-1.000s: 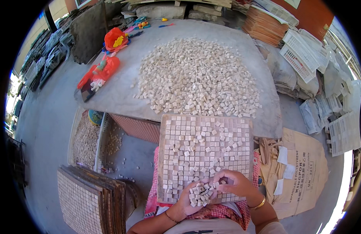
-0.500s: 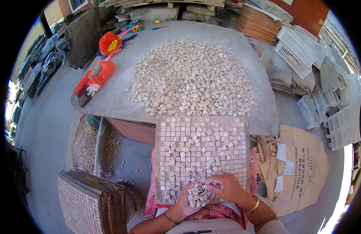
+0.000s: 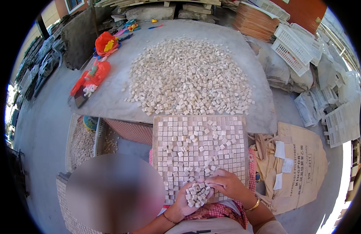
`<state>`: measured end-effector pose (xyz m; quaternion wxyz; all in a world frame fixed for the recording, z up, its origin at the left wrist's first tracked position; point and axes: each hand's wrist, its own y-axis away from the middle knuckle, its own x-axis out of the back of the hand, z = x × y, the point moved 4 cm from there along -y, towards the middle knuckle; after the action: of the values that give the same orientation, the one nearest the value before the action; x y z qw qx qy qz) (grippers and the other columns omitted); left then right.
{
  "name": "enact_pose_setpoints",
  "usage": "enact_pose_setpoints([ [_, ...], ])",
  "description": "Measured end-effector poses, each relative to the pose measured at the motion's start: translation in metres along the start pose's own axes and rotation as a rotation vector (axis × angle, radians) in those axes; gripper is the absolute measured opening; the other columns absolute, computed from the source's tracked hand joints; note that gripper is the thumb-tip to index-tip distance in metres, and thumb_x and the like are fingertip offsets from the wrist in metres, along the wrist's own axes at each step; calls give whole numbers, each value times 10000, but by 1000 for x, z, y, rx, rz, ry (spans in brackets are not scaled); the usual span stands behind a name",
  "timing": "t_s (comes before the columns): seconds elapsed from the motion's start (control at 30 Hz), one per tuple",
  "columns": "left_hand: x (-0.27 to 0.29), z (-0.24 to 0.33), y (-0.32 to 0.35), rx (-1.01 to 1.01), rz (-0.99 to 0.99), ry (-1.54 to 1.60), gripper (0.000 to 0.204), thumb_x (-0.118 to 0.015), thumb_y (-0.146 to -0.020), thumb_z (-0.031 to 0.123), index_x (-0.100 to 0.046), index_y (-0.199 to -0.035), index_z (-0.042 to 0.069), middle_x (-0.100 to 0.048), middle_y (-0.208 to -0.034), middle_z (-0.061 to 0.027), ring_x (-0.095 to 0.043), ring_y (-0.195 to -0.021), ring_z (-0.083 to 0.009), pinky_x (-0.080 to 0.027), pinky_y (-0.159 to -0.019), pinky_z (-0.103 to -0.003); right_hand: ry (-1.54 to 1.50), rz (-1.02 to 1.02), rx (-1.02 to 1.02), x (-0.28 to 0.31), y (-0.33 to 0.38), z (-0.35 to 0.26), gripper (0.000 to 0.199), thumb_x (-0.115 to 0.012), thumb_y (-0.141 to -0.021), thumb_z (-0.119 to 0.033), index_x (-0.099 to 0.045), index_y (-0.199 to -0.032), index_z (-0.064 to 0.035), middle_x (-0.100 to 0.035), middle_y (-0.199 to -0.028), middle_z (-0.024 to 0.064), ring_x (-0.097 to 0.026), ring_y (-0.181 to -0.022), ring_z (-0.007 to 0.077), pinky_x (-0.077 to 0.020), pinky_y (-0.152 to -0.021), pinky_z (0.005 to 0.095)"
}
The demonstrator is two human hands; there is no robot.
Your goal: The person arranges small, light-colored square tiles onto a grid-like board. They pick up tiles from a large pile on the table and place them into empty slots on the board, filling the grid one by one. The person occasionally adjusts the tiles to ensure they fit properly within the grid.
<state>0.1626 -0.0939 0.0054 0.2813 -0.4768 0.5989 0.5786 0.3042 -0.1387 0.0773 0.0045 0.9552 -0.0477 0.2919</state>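
My left hand point(image 3: 184, 201) is cupped, palm up, over the near edge of the grid tray. A heap of small white stone cubes point(image 3: 198, 195) fills it. Right beside the heap, my right hand point(image 3: 229, 186) has its fingers bent over the tray and its thumb against the cubes. What lies between those fingers cannot be made out. The square grid tray point(image 3: 155, 156) rests in front of me, above a red checked cloth point(image 3: 215, 212). Cubes sit in many of its cells, others lie loose on top, and some cells toward the upper right are bare.
A wide heap of cubes point(image 3: 192, 78) covers the grey table point(image 3: 114, 105) beyond the tray. Red bags point(image 3: 96, 74) and a dark phone point(image 3: 81, 101) lie at left. A white crate point(image 3: 81, 142) holds more cubes. A flattened sack point(image 3: 301, 171) is at right.
A large blurred oval now covers the lower left, hiding most of the stacked trays there. My right hand has shifted slightly, its fingers lower over the tray; my left still holds the cubes.
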Motion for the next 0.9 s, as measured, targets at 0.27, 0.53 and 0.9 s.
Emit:
enact_pose_setpoints([
  [0.27,-2,-1,2,13,-37,35,267,-506,-894,241,-591,-1047,40,-601,-1087,-149,-580,-1014,-302,-464,-932,-422,-142,-41,-124,0,-3,2,147,-656,-799,-152,-626,-911,-62,-551,-812,101,-575,-719,233,-469,-636,320],
  [0.53,0,-2,2,-1,15,5,245,-499,-903,225,-601,-1029,42,-603,-1080,-141,-581,-1013,-290,-463,-940,-423,-199,18,-176,-8,2,6,112,-635,-821,-124,-605,-876,-31,-579,-844,81,-578,-740,151,-469,-629,303],
  [0.9,-4,-4,4,32,-23,40,255,-501,-901,229,-602,-1041,41,-615,-1067,-114,-590,-1005,-268,-472,-926,-432,-56,5,-132,-2,-5,-11,166,-695,-795,-147,-659,-872,-4,-617,-770,88,-608,-675,165,-460,-600,264],
])
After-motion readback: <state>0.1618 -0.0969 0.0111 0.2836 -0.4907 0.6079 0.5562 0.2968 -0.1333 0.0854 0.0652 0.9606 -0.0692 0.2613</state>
